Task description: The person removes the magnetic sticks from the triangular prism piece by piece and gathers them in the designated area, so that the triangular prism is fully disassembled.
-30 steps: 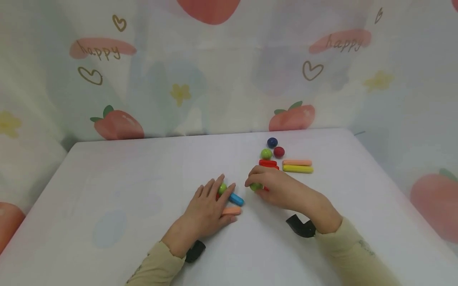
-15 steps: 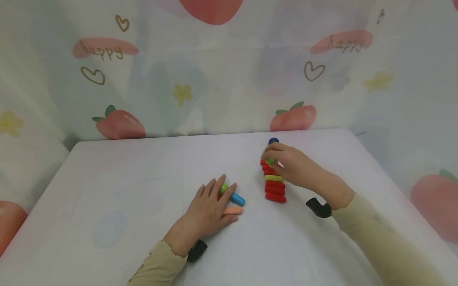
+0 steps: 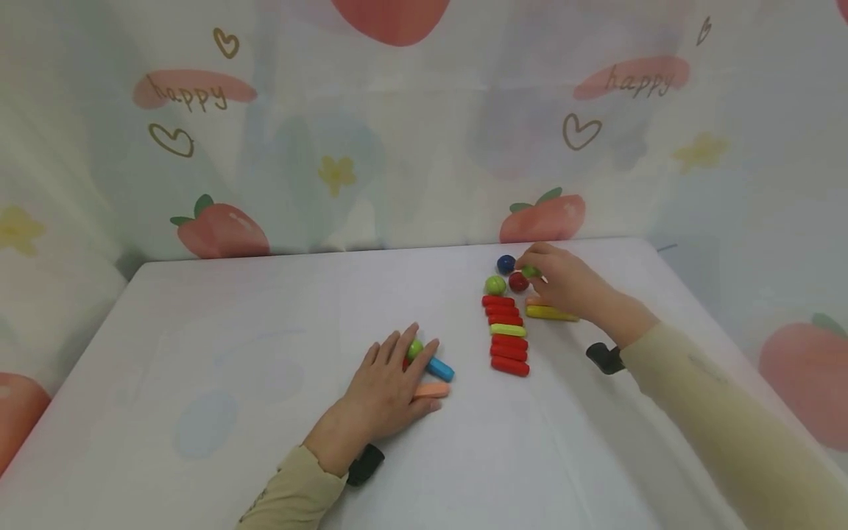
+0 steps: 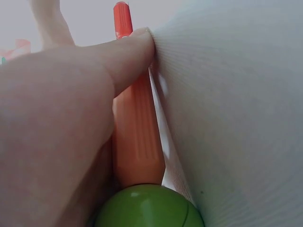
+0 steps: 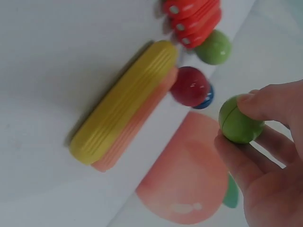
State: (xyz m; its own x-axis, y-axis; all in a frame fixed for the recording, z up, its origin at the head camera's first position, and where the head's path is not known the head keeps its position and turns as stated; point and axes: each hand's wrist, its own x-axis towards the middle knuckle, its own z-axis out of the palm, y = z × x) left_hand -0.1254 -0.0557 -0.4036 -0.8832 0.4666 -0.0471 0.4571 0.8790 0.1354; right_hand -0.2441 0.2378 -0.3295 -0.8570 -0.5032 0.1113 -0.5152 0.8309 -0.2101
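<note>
My right hand (image 3: 563,280) pinches a green ball (image 5: 240,122) between thumb and fingertips, raised near the far right of the table. Right beside it are a red ball (image 3: 518,283) and a dark blue ball (image 3: 506,264); another green ball (image 3: 495,285) lies to their left. Under the right hand, a yellow stick (image 3: 551,313) partly shows with an orange stick (image 5: 137,123) alongside. Fingers spread, my left hand (image 3: 379,386) lies over a blue stick (image 3: 440,369), a peach-orange stick (image 3: 433,390) and a green ball (image 3: 415,349); a bit of red shows between its fingers.
Several red sticks (image 3: 510,366) and one yellow-green stick (image 3: 508,330) form a column on the white table (image 3: 278,316), below the balls. A fruit-patterned curtain (image 3: 424,147) rises behind the far edge. Black straps (image 3: 366,465) sit at both wrists.
My right hand has carried the green ball away from me and to the right, past the red stick column. The left hand stays in place.
</note>
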